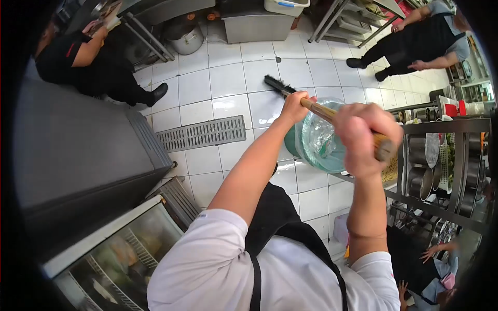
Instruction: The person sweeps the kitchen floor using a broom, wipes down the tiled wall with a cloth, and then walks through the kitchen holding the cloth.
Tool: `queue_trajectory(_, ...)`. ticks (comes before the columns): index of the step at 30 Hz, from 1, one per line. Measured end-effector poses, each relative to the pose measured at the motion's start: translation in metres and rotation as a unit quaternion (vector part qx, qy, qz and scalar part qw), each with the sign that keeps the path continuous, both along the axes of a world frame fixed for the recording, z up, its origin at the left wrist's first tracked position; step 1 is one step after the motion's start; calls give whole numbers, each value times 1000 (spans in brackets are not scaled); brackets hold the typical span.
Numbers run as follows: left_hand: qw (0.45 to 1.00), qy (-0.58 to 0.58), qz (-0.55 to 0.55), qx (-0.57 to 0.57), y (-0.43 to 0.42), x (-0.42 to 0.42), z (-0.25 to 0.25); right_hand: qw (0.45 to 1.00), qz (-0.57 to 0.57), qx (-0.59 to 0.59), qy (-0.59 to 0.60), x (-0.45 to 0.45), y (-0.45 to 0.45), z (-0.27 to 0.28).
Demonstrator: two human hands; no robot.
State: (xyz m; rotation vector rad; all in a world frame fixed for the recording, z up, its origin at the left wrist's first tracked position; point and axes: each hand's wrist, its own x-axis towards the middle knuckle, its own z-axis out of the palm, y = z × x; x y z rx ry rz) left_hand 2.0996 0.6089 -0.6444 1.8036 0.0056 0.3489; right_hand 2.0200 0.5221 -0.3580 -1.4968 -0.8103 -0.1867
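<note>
A broom with a wooden handle [324,111] and a dark bristled head [278,84] slants across my view, its head down at the white tiled floor. My left hand [295,107] is wrapped round the lower part of the handle. Around the upper end, close to the camera, my right hand [365,136] is closed and slightly blurred; the handle's butt sticks out past it. Beneath the handle stands a green bin [292,142] lined with a clear plastic bag [317,136]. Some litter shows dimly through the plastic.
A floor drain grate [202,132] lies left of the bin. On the right stands a metal rack [441,127] with pans; at left, a grey cabinet [88,140] and a glass-topped case [122,254]. A large pot [185,39] sits at the back. Three other people stand around.
</note>
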Motion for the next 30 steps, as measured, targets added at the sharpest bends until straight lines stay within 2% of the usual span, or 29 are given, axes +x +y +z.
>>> queue_trajectory(1,1000,-20,4,-21,0,1,1,998,-2,58,27,1,5,11)
queue_trajectory(2,998,-39,10,-44,-2,-4,4,998,13,54,36,10,0,19)
queue_trajectory(3,1000,-13,8,6,4,-12,18,993,28,94,69,14,-3,27)
queue_trajectory(4,1000,-12,-1,9,10,-14,20,985,44,134,96,19,-3,37)
queue_trajectory(10,998,-11,-60,9,51,-65,32,983,-33,134,121,-18,17,61)
queue_trajectory(13,997,-45,-44,45,60,-88,51,979,-61,148,126,-55,29,85)
queue_trajectory(15,996,-78,-37,28,64,-107,73,983,-59,165,55,-81,34,100)
queue_trajectory(20,979,-114,-166,-33,68,-131,96,992,-39,109,-53,-133,59,122)
queue_trajectory(22,967,-96,-233,-32,67,-136,83,987,-119,85,-73,-142,73,108)
queue_trajectory(24,956,-74,-281,-46,65,-138,55,968,-241,68,-22,-144,85,78)
queue_trajectory(26,945,-44,-318,-69,63,-147,30,951,-297,74,43,-144,93,66)
queue_trajectory(30,934,-62,-351,-34,71,-176,61,935,-325,129,60,-175,79,90)
